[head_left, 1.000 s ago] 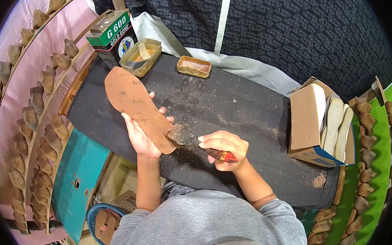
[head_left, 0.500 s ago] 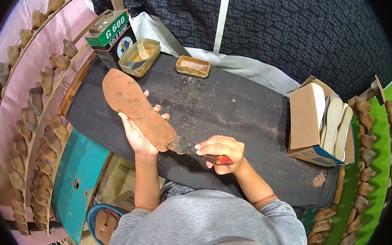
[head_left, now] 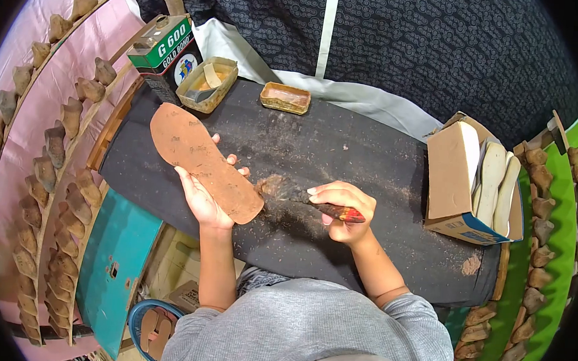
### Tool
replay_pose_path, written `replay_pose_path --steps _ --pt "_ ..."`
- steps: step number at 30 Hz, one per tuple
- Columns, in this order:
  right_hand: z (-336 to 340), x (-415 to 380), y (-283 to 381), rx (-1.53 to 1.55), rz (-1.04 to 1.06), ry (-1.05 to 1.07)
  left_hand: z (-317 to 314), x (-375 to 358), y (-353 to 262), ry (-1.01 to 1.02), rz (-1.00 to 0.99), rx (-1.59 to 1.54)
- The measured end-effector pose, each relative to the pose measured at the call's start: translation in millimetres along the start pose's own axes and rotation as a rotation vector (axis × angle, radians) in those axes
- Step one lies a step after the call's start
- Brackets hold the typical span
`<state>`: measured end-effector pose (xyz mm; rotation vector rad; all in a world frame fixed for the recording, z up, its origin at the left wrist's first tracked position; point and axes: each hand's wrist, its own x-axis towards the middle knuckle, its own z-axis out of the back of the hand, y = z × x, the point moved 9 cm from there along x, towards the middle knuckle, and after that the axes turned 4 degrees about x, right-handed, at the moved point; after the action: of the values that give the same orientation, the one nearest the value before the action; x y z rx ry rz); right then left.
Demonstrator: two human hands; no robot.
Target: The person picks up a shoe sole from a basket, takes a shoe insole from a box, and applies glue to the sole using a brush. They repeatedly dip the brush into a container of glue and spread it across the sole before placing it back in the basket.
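My left hand [head_left: 203, 200] holds a brown shoe sole [head_left: 201, 158] from beneath, its thumb along the near edge and fingertips showing past the far edge. Dark specks mark the sole's upper face, which tilts toward me. In my right hand [head_left: 348, 209] is a brush [head_left: 295, 193] with a red-and-black handle, gripped between thumb and fingers. Its frayed, dark bristles point left, right beside the heel end of the sole. Both hands are above a black cloth-covered table [head_left: 363, 158] strewn with small shavings.
At the back stand a G 600 can [head_left: 167, 54], a tub [head_left: 208, 103] with a scraper-like piece inside, and a shallow yellowish dish [head_left: 284, 107]. A cardboard box [head_left: 451, 177] of pale soles is at right. Racks of wooden shoe lasts [head_left: 71, 117] flank the table; a blue basin [head_left: 136, 323] sits below left.
My right hand has moved the brush right and slightly up, so its bristles have shifted off the sole's heel end to beside it. The left hand and sole have barely moved.
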<state>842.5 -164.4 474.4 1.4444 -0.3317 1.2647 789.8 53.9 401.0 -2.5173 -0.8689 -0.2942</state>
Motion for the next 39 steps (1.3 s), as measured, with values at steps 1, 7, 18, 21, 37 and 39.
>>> replay_pose_path --steps 1,7,18,21,37,39 --pt "1.7 0.7 2.0 0.025 -0.006 -0.019 0.4 0.0 -0.2 0.000 -0.003 -0.001" --pt "-22.5 -1.9 8.7 0.100 0.056 0.090 3.3 -2.3 4.8 -0.048 0.023 -0.014" --pt "-39.3 -10.7 19.5 0.255 0.062 0.265 10.3 -3.7 0.7 -0.108 -0.076 0.065" --pt "-40.8 -11.9 20.1 0.217 0.074 0.267 12.1 -5.3 1.1 -0.116 -0.104 0.129" --pt "-29.6 -9.5 10.8 0.159 0.035 0.223 13.8 -5.1 0.1 -0.167 -0.117 0.114" --pt "-19.8 -3.5 2.7 0.074 0.002 0.197 14.9 -6.0 -0.6 -0.170 -0.113 0.106"
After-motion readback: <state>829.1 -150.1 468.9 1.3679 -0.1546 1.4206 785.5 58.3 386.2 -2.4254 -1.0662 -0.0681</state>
